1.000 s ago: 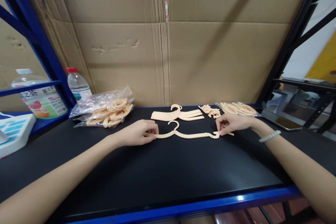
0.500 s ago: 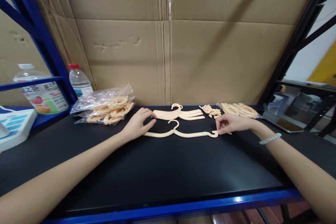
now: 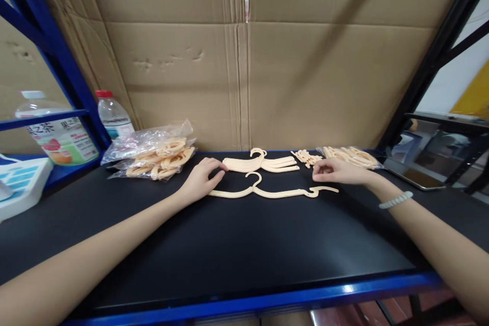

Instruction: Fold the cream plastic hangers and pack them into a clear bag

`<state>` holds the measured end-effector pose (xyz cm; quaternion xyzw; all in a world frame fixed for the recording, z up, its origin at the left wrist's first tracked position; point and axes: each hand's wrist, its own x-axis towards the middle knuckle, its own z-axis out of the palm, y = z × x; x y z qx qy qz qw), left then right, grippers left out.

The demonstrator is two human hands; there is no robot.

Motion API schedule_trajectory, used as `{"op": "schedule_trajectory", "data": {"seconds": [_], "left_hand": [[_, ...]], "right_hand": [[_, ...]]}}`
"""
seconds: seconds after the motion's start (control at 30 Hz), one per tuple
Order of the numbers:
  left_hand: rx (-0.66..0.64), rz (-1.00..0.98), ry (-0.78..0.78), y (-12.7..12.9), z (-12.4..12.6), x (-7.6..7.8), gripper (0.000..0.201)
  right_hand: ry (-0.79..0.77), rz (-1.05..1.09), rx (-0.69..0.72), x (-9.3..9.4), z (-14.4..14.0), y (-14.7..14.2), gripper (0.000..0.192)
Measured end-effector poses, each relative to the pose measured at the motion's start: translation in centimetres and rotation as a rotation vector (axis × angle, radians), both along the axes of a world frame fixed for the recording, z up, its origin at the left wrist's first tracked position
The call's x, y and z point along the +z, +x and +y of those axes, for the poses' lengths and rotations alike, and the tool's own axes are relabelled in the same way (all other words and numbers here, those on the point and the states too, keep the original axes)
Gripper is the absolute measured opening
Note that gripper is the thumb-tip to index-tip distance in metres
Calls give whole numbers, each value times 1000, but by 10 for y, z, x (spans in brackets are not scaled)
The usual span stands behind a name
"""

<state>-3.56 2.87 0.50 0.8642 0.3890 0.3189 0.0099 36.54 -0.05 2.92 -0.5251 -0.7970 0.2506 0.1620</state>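
A cream plastic hanger (image 3: 235,194) lies flat on the black tabletop, its hook toward the back. My left hand (image 3: 202,179) rests over its left end, thumb and forefinger apart; that end is hidden beneath the palm. At the hanger's right end sits a small hooked piece (image 3: 314,192) with a thin arm reaching right. Just above it hovers my right hand (image 3: 336,170), fingers curled in and nothing visible between them. Behind the single hanger is a stack of similar hangers (image 3: 242,164). Beyond my right fingertips lies a pile of small cream pieces (image 3: 304,157).
Clear bags of cream parts (image 3: 156,155) are heaped at the left, and another bag (image 3: 353,157) lies at the right beside a phone-like flat object (image 3: 422,179). Bottles (image 3: 114,114) stand at the back left. Cardboard (image 3: 183,71) walls off the back.
My right hand has let go of the small hooked piece and lifted slightly toward the back. The piece stays at the hanger's right end. My left hand has barely moved.
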Motion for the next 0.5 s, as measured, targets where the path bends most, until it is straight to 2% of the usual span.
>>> {"op": "schedule_trajectory", "data": {"seconds": [0.1,0.2,0.3,0.5], "left_hand": [[8,-35,-26,-1,2,-2,21],[47,-80,-75,-3,5,-3,22],[94,-96,-126,-4,7,-4,23],[116,-79,-161,-4,8,-4,23]], "right_hand": [[145,87,-89,-7,5,-5,41],[184,124,-143,-16,10,-10,36],[235,69,-185,-24,13,-12,30],[274,29,-188,-37,22,-9,24]]}}
